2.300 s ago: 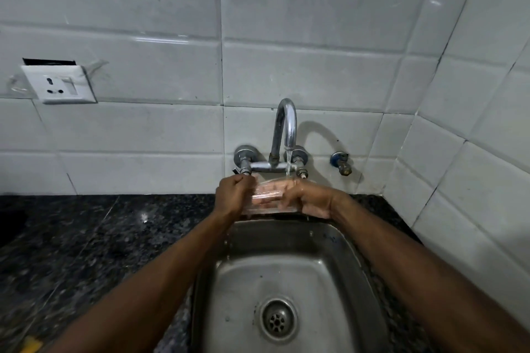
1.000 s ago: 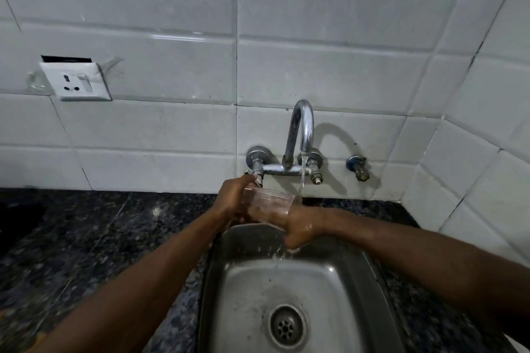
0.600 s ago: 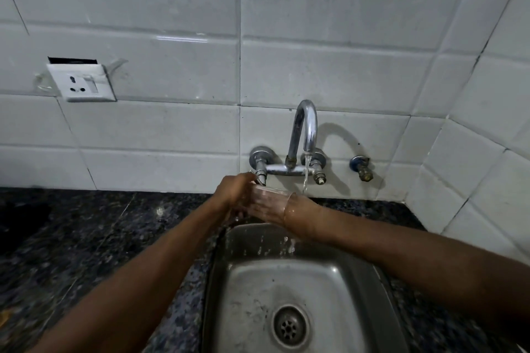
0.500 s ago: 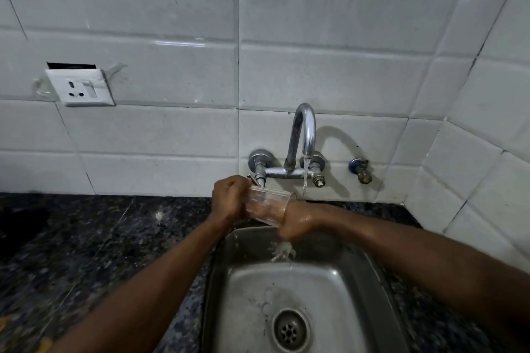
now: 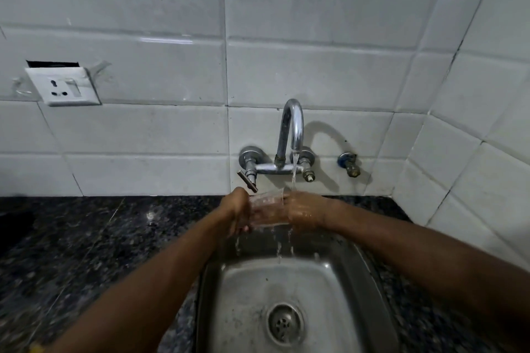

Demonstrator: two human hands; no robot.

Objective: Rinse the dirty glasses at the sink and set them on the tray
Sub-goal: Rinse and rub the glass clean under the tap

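Directly below the tap's (image 5: 292,129) spout, a clear glass (image 5: 266,205) lies on its side between both hands. The left hand (image 5: 235,212) grips its base end with curled fingers; the right hand (image 5: 305,210), wet under the stream, curls round the mouth end. Water drips into the sink (image 5: 338,284) beneath the tap. A wall socket (image 5: 63,87) sits well left of the tap.

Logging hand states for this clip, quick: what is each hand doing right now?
Left hand: grips the clear drinking glass by its base end.
Right hand: against the glass's mouth, fingers blurred; grip cannot be told.
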